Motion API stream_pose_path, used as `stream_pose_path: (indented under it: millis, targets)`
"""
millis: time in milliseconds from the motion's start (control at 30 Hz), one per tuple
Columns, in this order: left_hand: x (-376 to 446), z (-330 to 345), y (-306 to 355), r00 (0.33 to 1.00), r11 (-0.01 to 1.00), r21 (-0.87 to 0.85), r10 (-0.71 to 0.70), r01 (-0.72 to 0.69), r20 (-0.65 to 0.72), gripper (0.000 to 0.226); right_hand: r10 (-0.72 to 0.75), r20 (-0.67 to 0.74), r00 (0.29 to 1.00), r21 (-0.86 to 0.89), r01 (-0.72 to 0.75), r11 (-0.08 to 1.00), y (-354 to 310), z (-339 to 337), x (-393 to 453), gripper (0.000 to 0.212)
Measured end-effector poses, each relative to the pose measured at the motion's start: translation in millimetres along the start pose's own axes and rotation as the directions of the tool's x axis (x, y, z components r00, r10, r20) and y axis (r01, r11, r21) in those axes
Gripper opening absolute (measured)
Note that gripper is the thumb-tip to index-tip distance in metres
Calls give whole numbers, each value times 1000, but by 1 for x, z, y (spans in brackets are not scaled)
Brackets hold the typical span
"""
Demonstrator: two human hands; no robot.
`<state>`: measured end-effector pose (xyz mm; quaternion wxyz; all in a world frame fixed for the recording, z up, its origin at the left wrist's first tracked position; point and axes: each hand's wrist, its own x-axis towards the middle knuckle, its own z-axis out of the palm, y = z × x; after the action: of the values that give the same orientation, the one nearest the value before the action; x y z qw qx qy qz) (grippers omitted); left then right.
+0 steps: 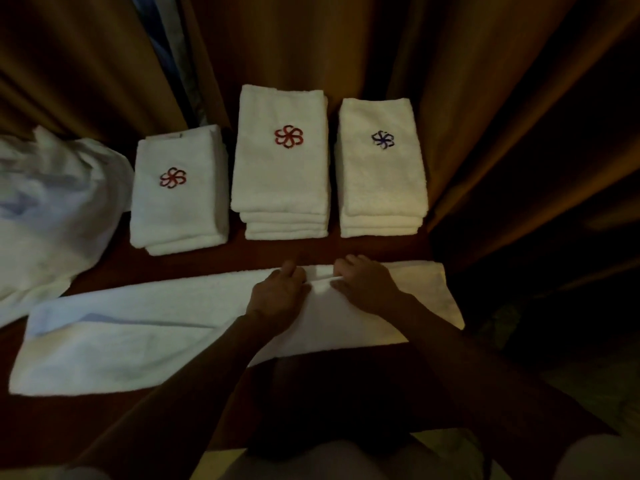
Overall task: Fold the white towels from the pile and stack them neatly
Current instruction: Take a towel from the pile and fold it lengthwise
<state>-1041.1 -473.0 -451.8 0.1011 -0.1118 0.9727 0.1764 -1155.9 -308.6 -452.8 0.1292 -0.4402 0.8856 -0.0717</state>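
Surroundings: dim room, warm brown tones.
Dark reddish-brown table surface (pixel 104 275), bare strip visible along the middle. Behind it, golden-brown curtains (pixel 467 81) hang in heavy vertical folds across the whole background. A narrow gap in the curtains (pixel 169 53) at upper left shows something bluish-grey; too dark to identify. Pale floor patch (pixel 623 407) at far lower right, blurred.

The person's left hand (pixel 280 289) and right hand (pixel 367 282) are bare, without gloves, rings or a watch, both forearms are uncovered up to the frame's lower edge, and pale, light-coloured clothing (pixel 346 459) shows dimly at the bottom beneath the arms.
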Motion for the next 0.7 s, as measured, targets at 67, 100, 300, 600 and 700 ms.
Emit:
stream_pose_path:
  millis: [67,100,300,600,700]
  targets:
    - [5,-6,-1,1000,1000,3,-19,19,14,37,11,21,1000,52,-12,999,4,-3,1,28]
    - [9,-9,-2,999,999,16,-38,38,26,38,19,26,999,66,-21,998,5,-3,2,27]
    - [13,-20,-22,986,987,-3,-160,160,42,46,50,-29,998,9,-50,999,1,2,-2,22]
    - [-14,-14,-65,966,963,-115,-230,243,117,46,76,-55,996,20,-75,997,-30,10,1,45]
    - [-10,-14,-63,969,963,-141,-210,228,132,40,-8,29,1000,53,6,999,-67,15,22,42]
